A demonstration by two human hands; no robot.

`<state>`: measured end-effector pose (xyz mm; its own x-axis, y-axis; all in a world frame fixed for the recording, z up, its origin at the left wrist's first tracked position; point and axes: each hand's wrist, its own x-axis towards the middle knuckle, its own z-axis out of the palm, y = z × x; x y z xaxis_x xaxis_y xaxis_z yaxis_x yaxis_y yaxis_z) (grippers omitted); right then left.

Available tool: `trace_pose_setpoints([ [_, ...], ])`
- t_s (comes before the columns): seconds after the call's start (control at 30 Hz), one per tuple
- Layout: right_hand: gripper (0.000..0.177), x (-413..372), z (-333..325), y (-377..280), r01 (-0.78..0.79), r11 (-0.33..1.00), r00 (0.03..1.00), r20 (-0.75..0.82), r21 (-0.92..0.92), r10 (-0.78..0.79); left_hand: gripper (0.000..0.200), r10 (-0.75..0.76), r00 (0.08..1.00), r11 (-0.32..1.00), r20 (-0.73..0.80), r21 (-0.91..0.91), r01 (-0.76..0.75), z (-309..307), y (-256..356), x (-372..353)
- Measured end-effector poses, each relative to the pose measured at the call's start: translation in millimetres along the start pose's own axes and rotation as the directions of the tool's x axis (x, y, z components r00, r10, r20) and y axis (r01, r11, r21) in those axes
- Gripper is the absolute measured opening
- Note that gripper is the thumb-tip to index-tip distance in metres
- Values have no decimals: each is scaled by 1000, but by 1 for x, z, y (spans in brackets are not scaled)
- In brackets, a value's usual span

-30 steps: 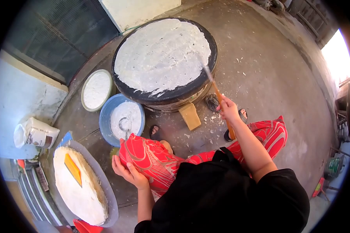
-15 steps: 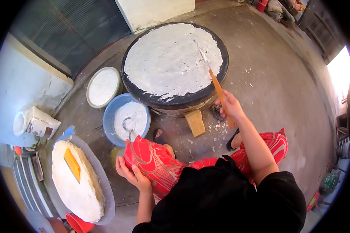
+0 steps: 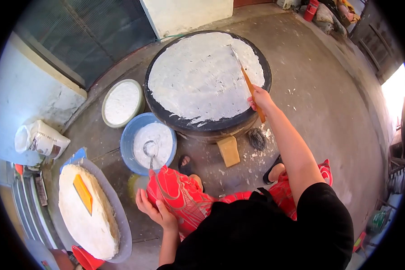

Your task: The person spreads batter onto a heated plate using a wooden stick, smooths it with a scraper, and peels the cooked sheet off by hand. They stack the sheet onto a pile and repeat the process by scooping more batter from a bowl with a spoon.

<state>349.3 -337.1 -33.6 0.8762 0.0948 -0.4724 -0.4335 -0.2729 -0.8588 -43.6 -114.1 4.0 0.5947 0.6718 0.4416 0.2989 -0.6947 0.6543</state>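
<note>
In my right hand is the wooden handle of a long, thin-bladed spatula, the fingers closed around it. Its blade tip lies on a white layer of batter at the right side. That layer covers most of a large round black griddle, with a few small holes and ragged edges near me. My left hand rests beside my left knee, fingers spread, holding nothing. Just ahead of it stands a blue basin of white batter with a metal ladle in it.
A pale basin of white stuff stands behind the blue one. To my left, a stack of white sheets carries a yellow scraper. A yellow block and a dark scrubber lie before the griddle. An open sack leans by the wall.
My right hand has moved forward and closer to the griddle's edge, still gripping the spatula. The left hand stays by the knee. The whole view has shifted slightly.
</note>
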Motion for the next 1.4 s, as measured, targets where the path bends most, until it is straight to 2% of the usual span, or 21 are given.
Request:
trace_pose_setpoints([
  [0.03,45,2,3,-4,0,1000,1000,2,-1,0,44,12,1000,1000,12,28,-12,0,0,0],
  [0.1,42,4,7,-12,60,952,998,-15,-302,-68,46,0,1000,1000,4,13,0,2,0,0],
  [0.13,42,16,10,-8,59,952,998,-13,-302,-66,48,-11,1000,1000,-1,-1,11,3,0,0],
  [0.2,42,36,18,-1,215,569,944,19,-794,-330,48,-12,1000,1000,1,-1,12,4,0,1],
  [0.3,43,38,27,-4,108,544,971,-30,-832,-238,48,-15,1000,1000,9,-6,15,5,3,1],
  [0.43,41,19,19,0,208,646,951,-3,-735,-310,48,-3,1000,1000,12,-18,3,6,4,3],
  [0.5,39,-1,5,2,67,961,998,34,-268,-60,48,-2,1000,1000,16,-30,2,6,4,3],
  [0.53,39,-7,-5,7,66,960,998,32,-271,-60,48,-1,1000,999,22,-37,2,6,4,2],
  [0.57,39,-13,-16,12,-31,999,999,29,38,29,48,-2,1000,999,22,-39,3,5,4,2],
  [0.6,40,-17,-21,16,-125,931,992,54,343,113,49,7,999,999,33,-45,-6,5,5,3],
  [0.63,40,-20,-21,20,-123,933,992,56,339,110,49,16,999,999,42,-49,-14,5,5,3],
  [0.7,41,-26,-17,31,9,996,984,-177,84,6,48,12,999,998,47,-63,-10,5,5,3],
  [0.73,41,-33,-14,36,9,997,984,-176,82,6,48,14,998,997,54,-78,-9,5,5,4],
  [0.8,39,-47,-3,41,211,968,964,-137,-135,-229,48,15,999,996,46,-94,-11,6,4,3],
  [0.93,37,-77,9,26,130,985,971,216,-117,-102,48,9,1000,990,30,-141,-4,6,3,3],
  [1.0,41,-81,14,18,114,980,971,228,-164,-75,48,-2,1000,990,23,-139,6,4,4,5],
  [1.1,57,-114,32,-7,228,957,857,430,177,-284,48,-48,999,970,12,-236,49,4,2,5],
  [1.17,55,-120,40,-6,178,981,866,461,79,-194,45,-179,984,898,8,-408,167,3,1,7],
  [1.2,53,-122,43,-6,129,992,877,467,-12,-108,45,-193,981,896,-1,-407,175,3,-3,8],
  [1.3,46,-117,56,2,115,989,909,411,-92,-68,39,-427,904,779,-11,-512,361,7,-31,11],
  [1.4,43,-111,67,0,119,985,925,375,-126,-63,38,-506,859,826,-70,-326,460,15,-89,4],
])
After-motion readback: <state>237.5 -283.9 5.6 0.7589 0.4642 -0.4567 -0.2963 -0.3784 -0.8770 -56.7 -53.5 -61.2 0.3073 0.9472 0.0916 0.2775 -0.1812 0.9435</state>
